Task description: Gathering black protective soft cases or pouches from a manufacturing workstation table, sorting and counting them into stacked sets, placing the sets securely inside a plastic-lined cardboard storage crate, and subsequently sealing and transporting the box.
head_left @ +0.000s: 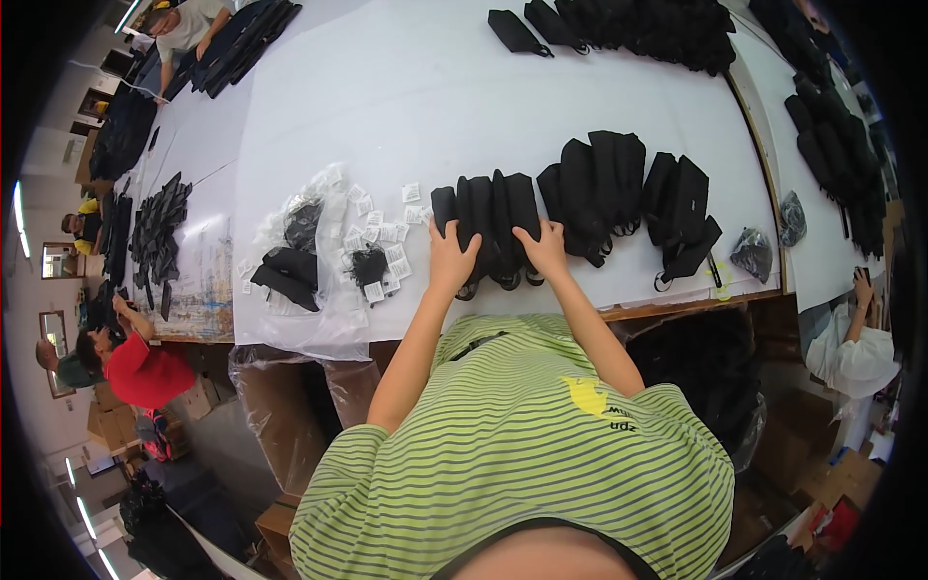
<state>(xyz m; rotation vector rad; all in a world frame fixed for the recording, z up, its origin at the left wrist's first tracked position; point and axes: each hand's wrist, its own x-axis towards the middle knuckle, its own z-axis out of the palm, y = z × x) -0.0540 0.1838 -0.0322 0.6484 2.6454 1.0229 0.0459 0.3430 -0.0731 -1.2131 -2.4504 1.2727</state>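
Observation:
A row of several black fabric pouches [491, 217] stands side by side near the front edge of the white table [416, 106]. My left hand [451, 259] presses on the left end of that row, fingers spread over the leftmost pouch. At the right end my right hand [544, 247] rests on the last pouch, fingers curled over it. More black pouches [604, 184] lie in a bunch just to the right, and a third bunch [681, 213] sits beyond them.
Small white packets [379, 237] and clear plastic wrap with black items [290, 271] lie left of my hands. A heap of black pouches [638, 24] is at the far edge. Other people work at the left and right; cardboard boxes stand under the table.

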